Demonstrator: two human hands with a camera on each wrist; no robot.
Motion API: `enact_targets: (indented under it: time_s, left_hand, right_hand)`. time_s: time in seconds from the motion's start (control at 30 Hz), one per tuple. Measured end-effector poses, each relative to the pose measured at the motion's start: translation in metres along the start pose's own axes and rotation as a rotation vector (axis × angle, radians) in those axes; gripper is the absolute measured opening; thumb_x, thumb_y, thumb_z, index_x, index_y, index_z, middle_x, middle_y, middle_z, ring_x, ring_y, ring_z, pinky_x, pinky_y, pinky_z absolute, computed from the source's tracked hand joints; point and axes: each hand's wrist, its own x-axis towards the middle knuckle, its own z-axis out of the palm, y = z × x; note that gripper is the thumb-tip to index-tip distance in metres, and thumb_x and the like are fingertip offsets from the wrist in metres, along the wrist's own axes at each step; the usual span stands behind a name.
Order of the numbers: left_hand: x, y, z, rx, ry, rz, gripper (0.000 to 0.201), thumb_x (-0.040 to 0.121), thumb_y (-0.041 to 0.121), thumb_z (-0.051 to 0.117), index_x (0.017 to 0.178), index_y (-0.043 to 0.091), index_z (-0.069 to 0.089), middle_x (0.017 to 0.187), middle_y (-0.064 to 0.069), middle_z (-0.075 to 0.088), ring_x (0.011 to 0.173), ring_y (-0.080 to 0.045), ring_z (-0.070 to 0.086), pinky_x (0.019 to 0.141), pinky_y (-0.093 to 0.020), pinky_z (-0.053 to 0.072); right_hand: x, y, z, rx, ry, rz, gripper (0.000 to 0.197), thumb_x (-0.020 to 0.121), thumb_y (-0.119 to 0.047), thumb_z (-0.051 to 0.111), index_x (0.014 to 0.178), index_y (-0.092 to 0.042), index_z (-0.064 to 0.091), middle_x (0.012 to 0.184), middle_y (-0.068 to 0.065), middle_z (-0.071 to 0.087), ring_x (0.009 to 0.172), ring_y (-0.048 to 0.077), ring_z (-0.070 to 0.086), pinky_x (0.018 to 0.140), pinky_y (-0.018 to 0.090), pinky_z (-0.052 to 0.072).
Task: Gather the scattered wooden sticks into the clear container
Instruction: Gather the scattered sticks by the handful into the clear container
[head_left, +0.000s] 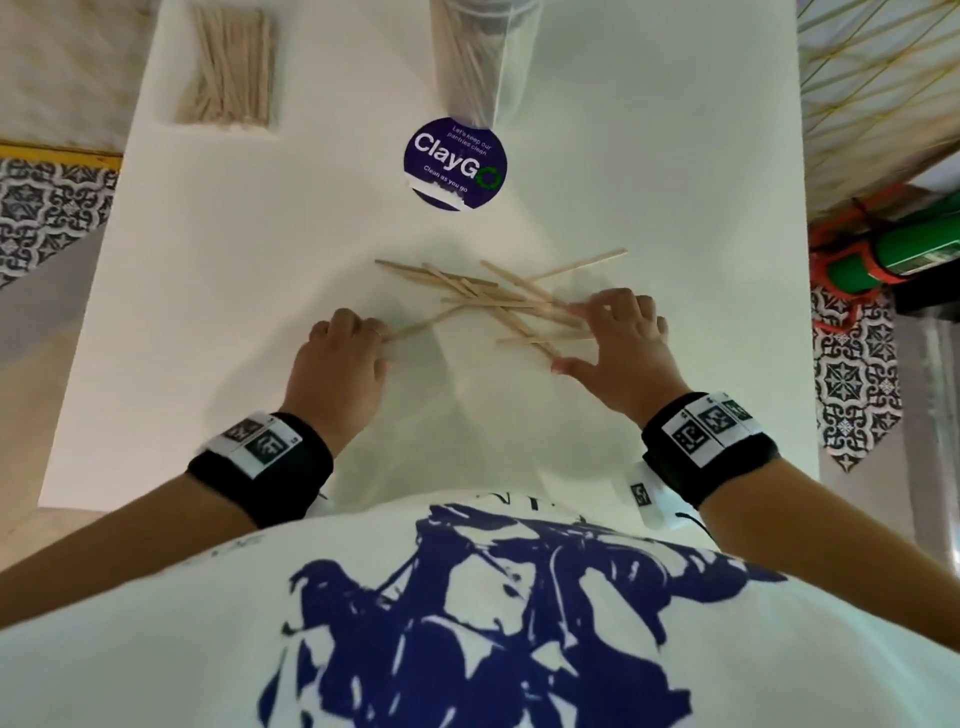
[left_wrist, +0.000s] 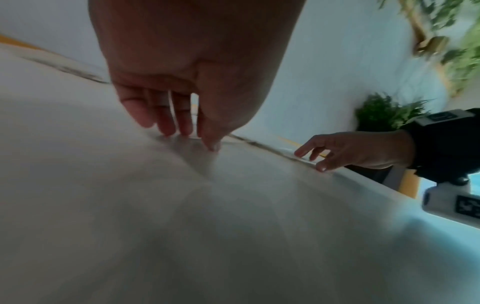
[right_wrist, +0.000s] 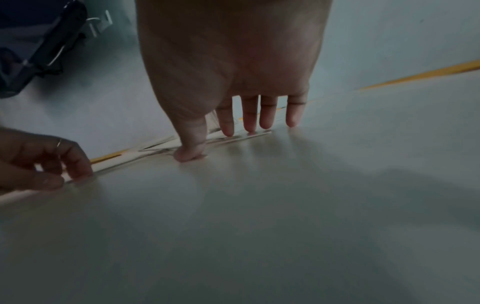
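Several thin wooden sticks (head_left: 498, 299) lie crossed in a loose pile in the middle of the white table (head_left: 208, 312). My left hand (head_left: 366, 335) is at the pile's left, fingers curled, pinching the near end of one stick (head_left: 421, 325). In the right wrist view this left hand (right_wrist: 59, 174) shows thumb and fingers closed around that stick. My right hand (head_left: 587, 332) is spread over the pile's right side. Its straight fingertips (right_wrist: 228, 131) press on the sticks (right_wrist: 161, 148) and the thumb touches the table. The clear container (head_left: 475, 62) stands at the far centre with sticks inside.
A neat stack of more sticks (head_left: 228, 67) lies at the far left of the table. A round purple sticker (head_left: 455, 163) sits between the container and the pile. Green and red items (head_left: 883, 254) lie off the table's right edge.
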Motion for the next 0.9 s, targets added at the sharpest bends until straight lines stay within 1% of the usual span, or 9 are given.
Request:
enact_targets:
  time_s: [0.13, 0.33, 0.4, 0.43, 0.47, 0.53, 0.6, 0.77, 0.9]
  left_hand:
    - [0.007, -0.008, 0.009, -0.092, 0.056, 0.078, 0.016, 0.086, 0.005, 0.055, 0.100, 0.007, 0.062, 0.097, -0.015, 0.054, 0.085, -0.039, 0.053, 0.069, -0.051, 0.051]
    - [0.022, 0.015, 0.014, -0.092, 0.149, 0.241, 0.010, 0.082, 0.006, 0.061, 0.092, 0.007, 0.065, 0.090, -0.015, 0.058, 0.080, -0.039, 0.055, 0.065, -0.041, 0.043]
    - [0.030, 0.025, 0.017, -0.086, 0.188, 0.161, 0.031, 0.078, 0.018, 0.066, 0.108, 0.010, 0.062, 0.110, -0.016, 0.058, 0.101, -0.043, 0.053, 0.081, -0.047, 0.042]
    - [0.035, 0.027, 0.017, -0.093, 0.142, 0.091, 0.052, 0.077, 0.029, 0.067, 0.125, 0.012, 0.053, 0.130, -0.017, 0.049, 0.121, -0.044, 0.043, 0.096, -0.054, 0.034]
    - [0.040, 0.027, 0.017, -0.108, 0.066, 0.034, 0.075, 0.077, 0.042, 0.065, 0.141, 0.016, 0.037, 0.148, -0.016, 0.031, 0.139, -0.042, 0.022, 0.109, -0.058, 0.018]
    - [0.050, 0.023, 0.016, -0.154, -0.052, -0.002, 0.105, 0.074, 0.060, 0.061, 0.152, 0.023, 0.002, 0.160, -0.011, -0.006, 0.144, -0.037, -0.016, 0.110, -0.059, -0.009]
    - [0.059, 0.020, 0.015, -0.192, -0.093, 0.019, 0.115, 0.073, 0.063, 0.062, 0.150, 0.022, -0.013, 0.158, -0.011, -0.020, 0.142, -0.036, -0.025, 0.111, -0.058, -0.011]
    - [0.073, 0.039, 0.020, -0.249, -0.093, 0.055, 0.111, 0.079, 0.054, 0.062, 0.150, 0.008, -0.009, 0.159, -0.015, -0.009, 0.146, -0.032, -0.014, 0.118, -0.047, -0.007]
    - [0.074, 0.054, 0.022, -0.233, -0.030, 0.077, 0.094, 0.084, 0.045, 0.060, 0.151, 0.007, 0.006, 0.158, -0.016, 0.014, 0.146, -0.033, 0.009, 0.118, -0.044, 0.013]
  right_hand:
    - [0.016, -0.014, 0.000, 0.075, 0.037, -0.035, 0.036, 0.087, -0.028, 0.065, 0.122, -0.023, 0.062, 0.122, 0.006, 0.049, 0.117, 0.029, 0.042, 0.100, 0.043, 0.038]
    - [0.048, -0.041, 0.003, 0.140, 0.051, -0.147, 0.025, 0.089, -0.017, 0.057, 0.111, -0.018, 0.068, 0.111, 0.012, 0.053, 0.108, 0.034, 0.050, 0.093, 0.047, 0.044]
    - [0.056, -0.043, 0.000, 0.104, 0.084, -0.127, 0.030, 0.090, -0.027, 0.058, 0.119, -0.024, 0.065, 0.120, 0.009, 0.053, 0.116, 0.032, 0.046, 0.100, 0.045, 0.039]
    - [0.059, -0.039, -0.003, 0.092, 0.118, -0.076, 0.037, 0.091, -0.034, 0.056, 0.127, -0.026, 0.059, 0.131, 0.008, 0.050, 0.124, 0.032, 0.041, 0.105, 0.045, 0.035]
    - [0.061, -0.032, -0.006, 0.107, 0.138, 0.000, 0.045, 0.093, -0.039, 0.053, 0.136, -0.026, 0.051, 0.143, 0.009, 0.043, 0.135, 0.034, 0.033, 0.112, 0.047, 0.028]
    - [0.062, -0.015, -0.009, 0.202, 0.076, 0.167, 0.062, 0.097, -0.046, 0.044, 0.150, -0.020, 0.027, 0.161, 0.011, 0.016, 0.149, 0.034, 0.005, 0.120, 0.049, 0.005]
    - [0.060, -0.007, -0.004, 0.251, -0.046, 0.255, 0.072, 0.098, -0.049, 0.036, 0.154, -0.011, 0.009, 0.162, 0.015, -0.004, 0.149, 0.034, -0.014, 0.119, 0.051, -0.006]
    - [0.055, -0.059, 0.017, 0.289, -0.127, 0.206, 0.075, 0.100, -0.047, 0.029, 0.152, -0.002, -0.001, 0.160, 0.018, -0.016, 0.147, 0.033, -0.021, 0.120, 0.047, -0.010]
    - [0.044, -0.085, 0.022, 0.300, -0.185, 0.131, 0.082, 0.096, -0.047, 0.046, 0.153, -0.006, 0.003, 0.162, 0.016, -0.011, 0.148, 0.033, -0.017, 0.122, 0.046, -0.004]
